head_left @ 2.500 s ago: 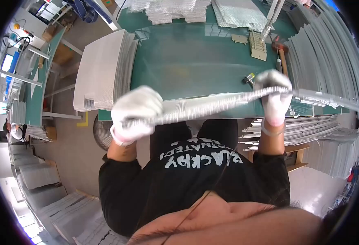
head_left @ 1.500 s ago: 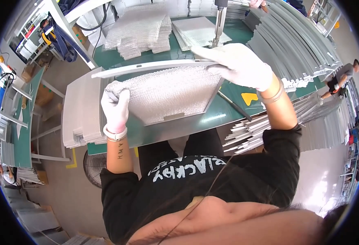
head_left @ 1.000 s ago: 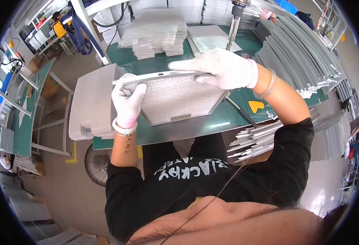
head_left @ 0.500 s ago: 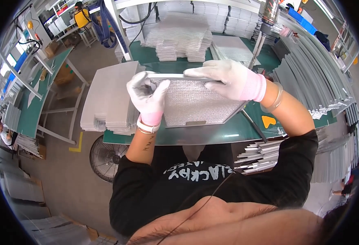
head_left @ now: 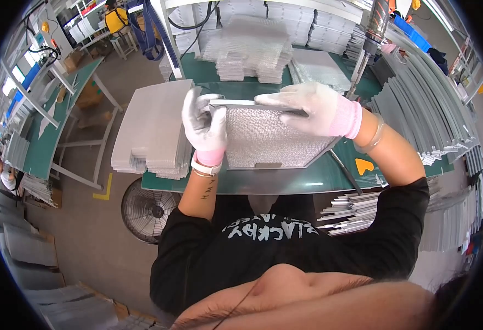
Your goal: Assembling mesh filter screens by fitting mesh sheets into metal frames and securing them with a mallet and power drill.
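Note:
A rectangular silver mesh filter panel (head_left: 280, 137) with a metal frame is tilted up over the green table in front of me. My right hand (head_left: 313, 109), in a white glove with a pink cuff, grips its upper frame edge, thumb on the near side and fingers along the top. At the upper left corner, my left hand (head_left: 204, 124), gloved alike, has its thumb over the front edge and its fingers bent around the corner. A small dull tab (head_left: 268, 165) sits at the panel's lower edge.
Mesh sheets are stacked at left (head_left: 151, 121) and at the back (head_left: 250, 49). Many long metal strips (head_left: 423, 104) stand at right. A dark rod (head_left: 345, 171) and an orange piece (head_left: 364, 166) lie on the green table (head_left: 214, 186). A floor fan (head_left: 151, 212) stands below.
The panel's top edge has become more level. My left hand has shifted slightly outward at the corner, its fingers straighter. My right hand keeps its grip on the upper edge.

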Motion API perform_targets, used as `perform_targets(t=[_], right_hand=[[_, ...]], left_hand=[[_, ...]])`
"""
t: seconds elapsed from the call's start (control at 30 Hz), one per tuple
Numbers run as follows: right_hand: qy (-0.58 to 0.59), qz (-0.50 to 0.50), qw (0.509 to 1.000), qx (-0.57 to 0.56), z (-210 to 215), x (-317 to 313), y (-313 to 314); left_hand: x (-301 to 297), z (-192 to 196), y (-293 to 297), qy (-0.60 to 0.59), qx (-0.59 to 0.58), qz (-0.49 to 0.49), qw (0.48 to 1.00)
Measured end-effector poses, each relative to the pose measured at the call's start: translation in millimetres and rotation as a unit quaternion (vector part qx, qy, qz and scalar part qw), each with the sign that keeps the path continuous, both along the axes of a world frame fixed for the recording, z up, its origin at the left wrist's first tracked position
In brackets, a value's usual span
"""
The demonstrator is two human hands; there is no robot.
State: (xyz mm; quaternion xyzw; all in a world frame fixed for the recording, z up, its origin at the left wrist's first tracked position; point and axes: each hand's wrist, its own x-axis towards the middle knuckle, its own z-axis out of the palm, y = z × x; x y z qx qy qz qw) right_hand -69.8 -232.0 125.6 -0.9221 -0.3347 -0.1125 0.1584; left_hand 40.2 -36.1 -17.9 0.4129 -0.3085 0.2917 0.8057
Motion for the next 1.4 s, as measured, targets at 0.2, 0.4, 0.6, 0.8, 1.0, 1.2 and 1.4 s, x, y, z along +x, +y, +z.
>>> perform_targets(t=[0.2,0.4,0.6,0.8,1.0,1.2,1.4], right_hand=[[-0.171,-0.027,0.979,-0.107,2,-15,-6],[-0.301,-0.351,0.861,0.211,-118,-96,-87],[0.142,-0.652,0.74,-0.087,-287,-174,-146],[0.165,-0.604,0.729,0.276,-234,-204,-135],[-0.064,-0.441,0.848,0.286,-48,-230,-100],[-0.295,-0.235,0.899,0.222,-30,-202,-100],[0.001,-0.402,0.914,-0.058,-24,-188,-77]], left_hand=[[17,-28,9,0.003,0.193,0.009,0.981],[41,20,17,-0.042,0.207,-0.016,0.977],[-23,151,-53,-0.537,0.522,-0.008,0.663],[-46,69,-117,-0.572,0.567,0.02,0.592],[-69,36,-140,-0.315,0.499,0.105,0.8],[-74,16,-163,-0.246,0.453,0.18,0.838],[-70,7,-168,-0.278,0.398,0.205,0.85]])
